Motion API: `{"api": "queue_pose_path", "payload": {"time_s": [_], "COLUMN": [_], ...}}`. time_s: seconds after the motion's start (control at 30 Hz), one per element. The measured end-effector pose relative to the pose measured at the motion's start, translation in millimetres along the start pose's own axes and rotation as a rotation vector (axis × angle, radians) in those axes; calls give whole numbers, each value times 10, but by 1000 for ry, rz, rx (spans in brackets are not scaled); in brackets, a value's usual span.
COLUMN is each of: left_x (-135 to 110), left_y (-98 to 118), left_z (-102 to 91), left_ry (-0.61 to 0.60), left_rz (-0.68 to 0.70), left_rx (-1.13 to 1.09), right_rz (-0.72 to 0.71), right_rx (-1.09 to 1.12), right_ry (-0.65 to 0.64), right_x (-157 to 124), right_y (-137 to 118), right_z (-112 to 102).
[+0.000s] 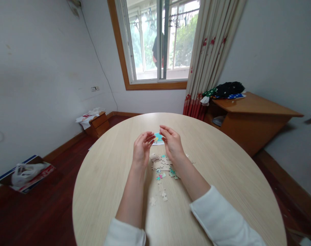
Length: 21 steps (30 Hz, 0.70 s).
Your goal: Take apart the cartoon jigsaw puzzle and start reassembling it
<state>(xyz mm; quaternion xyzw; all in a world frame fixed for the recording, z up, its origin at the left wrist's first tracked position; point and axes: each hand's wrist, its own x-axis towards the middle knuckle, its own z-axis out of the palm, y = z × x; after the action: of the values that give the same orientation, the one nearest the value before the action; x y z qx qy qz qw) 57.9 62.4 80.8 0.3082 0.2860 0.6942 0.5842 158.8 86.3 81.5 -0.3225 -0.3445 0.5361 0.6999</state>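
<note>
My left hand (142, 148) is raised over the round table, its loosely curved fingers pointing inward. Facing it, my right hand (172, 141) has its fingers stretched and slightly bent, with a gap between thumb and forefinger. Nothing shows in either palm. A small blue, yellow and white picture card (158, 138) appears between the two hands, partly covered by fingertips; I cannot tell for certain whether they touch it. Below the hands lies a pile of jigsaw pieces (161, 165), mostly pale backs. Several show green, pink and teal print (159, 176). My right wrist hides part of the pile.
Stray pale pieces (152, 201) lie nearer me on the round wooden table (106, 191). A brown desk (255, 112) with cloths on it stands at the right. Beyond the table are a window and curtain (209, 51). A plastic bag (26, 172) lies on flat boxes at the left.
</note>
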Motion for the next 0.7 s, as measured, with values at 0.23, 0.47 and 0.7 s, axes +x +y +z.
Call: {"api": "queue_pose_path", "payload": {"time_s": [0.23,0.47,0.7], "left_x": [-10,-4,9], "left_y": [9,14,1], "left_z": [10,6,-10], "left_ry": [9,7,-1], "left_rz": [-11,-13,-6], "left_rx": [-8,-8,17], "right_rz": [10,5,9], "right_rx": [13,-6,-3], "right_ry": [21,24,24], "right_x": [-11,-20,-22], "right_y": [-5,-13,-23], "right_z": [10,16,25]}}
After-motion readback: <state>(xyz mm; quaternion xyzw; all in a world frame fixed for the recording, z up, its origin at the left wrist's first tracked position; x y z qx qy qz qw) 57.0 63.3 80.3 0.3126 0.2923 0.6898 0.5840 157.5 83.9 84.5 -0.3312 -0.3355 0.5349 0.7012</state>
